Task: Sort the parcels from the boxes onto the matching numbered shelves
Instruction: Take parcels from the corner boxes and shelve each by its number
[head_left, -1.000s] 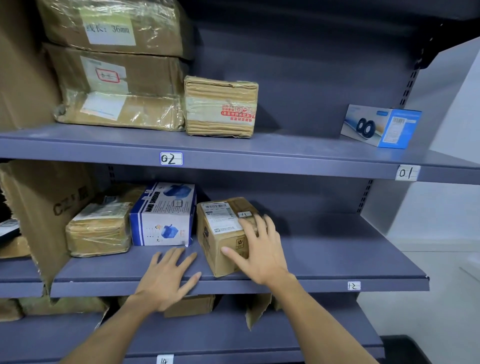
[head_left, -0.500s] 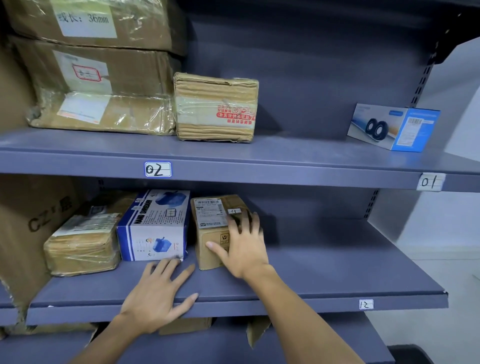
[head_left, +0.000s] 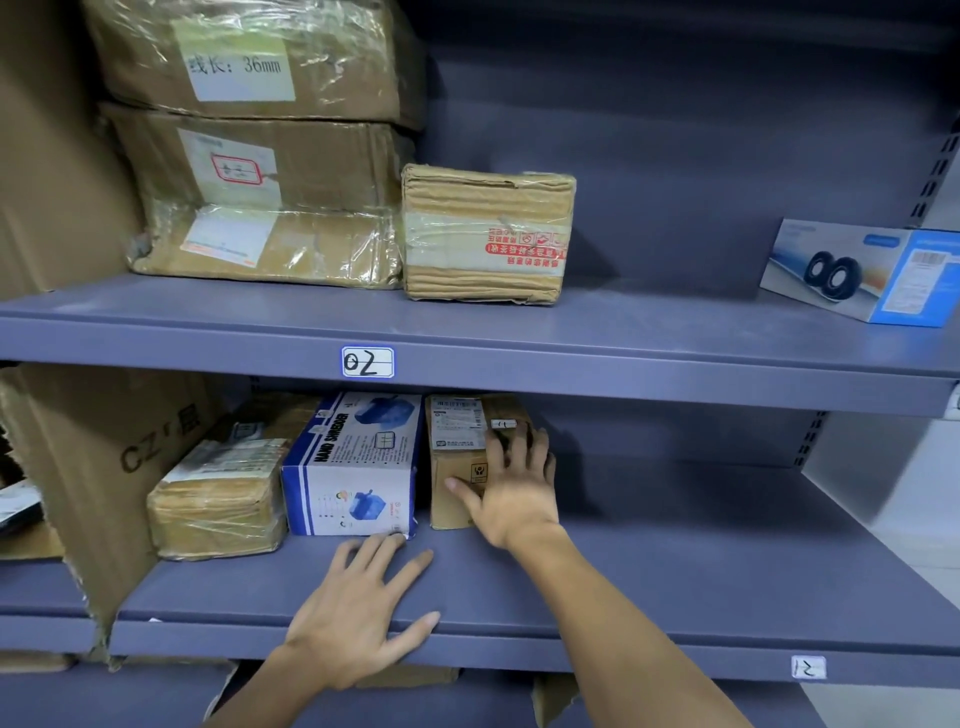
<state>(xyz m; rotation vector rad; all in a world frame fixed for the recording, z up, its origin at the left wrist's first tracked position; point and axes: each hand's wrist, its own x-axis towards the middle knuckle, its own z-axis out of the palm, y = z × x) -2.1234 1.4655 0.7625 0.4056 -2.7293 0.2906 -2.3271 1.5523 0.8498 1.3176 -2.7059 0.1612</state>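
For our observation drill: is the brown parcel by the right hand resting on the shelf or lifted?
Resting: the brown parcel sits flat on the shelf, the right hand touching it.

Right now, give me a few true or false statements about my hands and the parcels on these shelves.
The right hand rests on the brown parcel on the lower shelf. True.
The left hand grips the blue-and-white shredder box. False: it lies flat on the lower shelf, in front of that box.
The label on the upper shelf's edge reads 02. True.
The blue box picturing two black rings stands beside the brown parcel. False: it stands on the upper shelf, far right.
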